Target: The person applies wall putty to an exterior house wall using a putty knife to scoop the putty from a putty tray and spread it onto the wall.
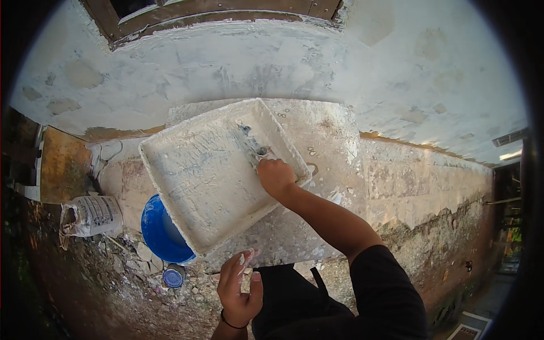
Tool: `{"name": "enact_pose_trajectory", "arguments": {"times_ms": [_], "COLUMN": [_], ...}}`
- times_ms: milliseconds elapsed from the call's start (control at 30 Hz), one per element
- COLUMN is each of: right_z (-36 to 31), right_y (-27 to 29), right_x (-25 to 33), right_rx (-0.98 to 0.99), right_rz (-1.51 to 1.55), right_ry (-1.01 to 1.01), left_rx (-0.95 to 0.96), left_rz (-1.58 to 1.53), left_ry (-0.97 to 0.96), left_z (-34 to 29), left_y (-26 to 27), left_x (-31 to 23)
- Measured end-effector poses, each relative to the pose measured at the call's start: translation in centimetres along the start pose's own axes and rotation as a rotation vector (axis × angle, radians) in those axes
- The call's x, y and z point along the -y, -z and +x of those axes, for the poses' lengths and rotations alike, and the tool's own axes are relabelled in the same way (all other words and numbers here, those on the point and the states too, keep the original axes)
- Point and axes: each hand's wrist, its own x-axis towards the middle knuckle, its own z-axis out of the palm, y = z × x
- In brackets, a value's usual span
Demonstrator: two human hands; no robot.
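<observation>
The plaster tray (273,127) lies on the bench (333,141), likely for steadiness, the right hand (275,177)'s fingers clenched round a caked tool (262,152), the left hand (241,292)'s loosely spread.

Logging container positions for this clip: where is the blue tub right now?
In the head view, the blue tub is left of centre, partly hidden by the plaster-smeared tray, with the white sack to its left and the small blue-topped can just below.

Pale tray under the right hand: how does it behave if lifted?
The tray is likely heavy for its size, given the pale paste coating it. Broad and shallow, it may be awkward to keep level. Grip could be slippery if the paste is wet, which is unclear.
</observation>
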Motion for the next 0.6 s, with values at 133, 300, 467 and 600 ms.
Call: {"name": "enact_pose_trajectory", "arguments": {"times_ms": [133, 300, 467, 600], "right_z": [0.0, 0.2, 0.6, 0.9], "right_y": [-0.2, 0.0, -0.7, -0.8], "right_x": [-0.3, 0.1, -0.7, 0.0], "right_rx": [0.016, 0.033, 0.043, 0.038], "right_rz": [-0.003, -0.006, 0.071, 0.084], "right_ry": [-0.016, 0.014, 0.039, -0.013], "left_rx": [0.000, -0.004, -0.043, -0.013], "left_rz": [0.024, -0.006, -0.069, -0.061], "left_ry": [-0.029, -0.011, -0.015, -0.119], "left_z": [-1.3, -2.1, -0.4, 2.4], "left_y": [0.4, 0.0, -1.5, -3.0], "left_x": [0.1, 0.2, -0.2, -1.1]}}
